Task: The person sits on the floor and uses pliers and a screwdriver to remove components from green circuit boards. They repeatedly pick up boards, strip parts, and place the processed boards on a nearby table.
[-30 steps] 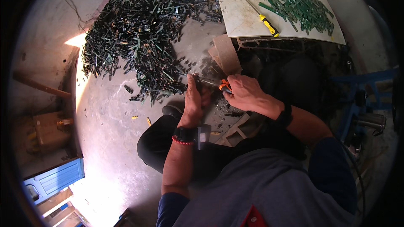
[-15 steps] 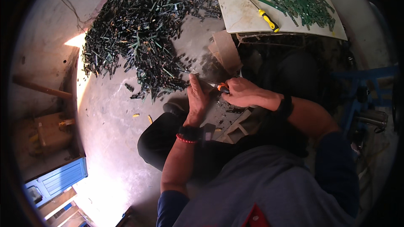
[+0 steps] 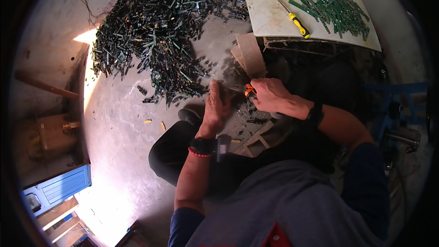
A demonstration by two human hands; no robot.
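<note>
Both hands have crept a bit closer since before. Right hand (image 3: 270,93) is clamped on orange-handled pliers (image 3: 248,90); left hand (image 3: 216,105) pinches a small strip just left of them, scrap pile (image 3: 155,32) beyond.

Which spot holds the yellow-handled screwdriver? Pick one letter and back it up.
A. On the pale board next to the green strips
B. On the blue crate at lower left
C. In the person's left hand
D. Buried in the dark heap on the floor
A: the yellow-handled screwdriver lies flat on the pale board, beside the green strips, well away from both hands.
</note>
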